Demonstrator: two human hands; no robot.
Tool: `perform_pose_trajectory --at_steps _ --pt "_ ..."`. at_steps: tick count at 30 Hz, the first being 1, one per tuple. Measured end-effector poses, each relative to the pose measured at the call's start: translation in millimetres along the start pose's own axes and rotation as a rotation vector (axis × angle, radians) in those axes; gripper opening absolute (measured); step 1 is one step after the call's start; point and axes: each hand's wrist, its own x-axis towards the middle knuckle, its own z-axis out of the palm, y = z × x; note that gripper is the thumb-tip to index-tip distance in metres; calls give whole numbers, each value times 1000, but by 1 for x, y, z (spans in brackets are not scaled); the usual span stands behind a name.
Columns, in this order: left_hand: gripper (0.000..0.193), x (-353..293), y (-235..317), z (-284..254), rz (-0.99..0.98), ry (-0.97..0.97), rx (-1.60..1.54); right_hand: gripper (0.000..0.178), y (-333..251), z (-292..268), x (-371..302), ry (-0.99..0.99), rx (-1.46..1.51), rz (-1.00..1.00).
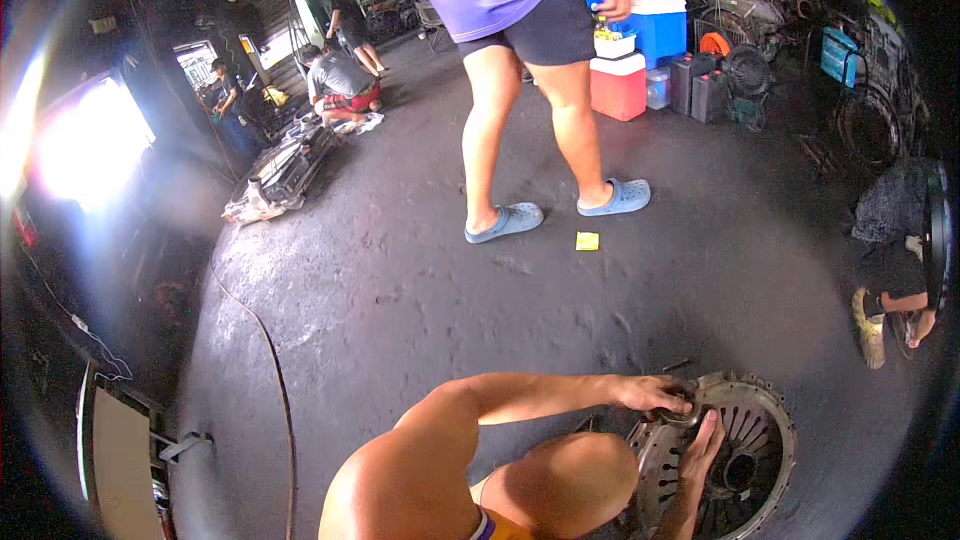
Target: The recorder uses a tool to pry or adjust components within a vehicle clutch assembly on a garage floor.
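The head view shows the left grip (650,393) closed on a small metal ring (681,418), its fingers curled over the near-round, dull grey part. The right grip (701,442) stands just beside and below it, fingers raised at the ring's edge; whether these clamp it or only touch it, I cannot tell. Directly beneath both grips lies a large round metal plate (754,430) with a pale, notched rim, narrow spokes running inward and a dark circular hub. The right grip and forearm cover part of its spokes, and its lower left side is hard to make out near the bent knee (590,475). A thin, dark rod (677,364) lies just beyond the left grip on the dark, uneven floor (400,310), which is scuffed and patchily shiny. Farther off, left of the grips, are a flat yellow packet (587,241) and a standing person's perforated blue clogs (615,197); the top edge cuts off that person's upper body.
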Motion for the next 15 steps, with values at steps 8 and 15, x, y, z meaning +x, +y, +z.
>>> perform_pose_trajectory --at_steps 8,15 --pt "81 4 -10 4 58 93 68 54 10 6 -5 53 -141 -260" --pt "63 -7 12 -10 178 120 -38 50 47 -30 23 -88 -190 -330"
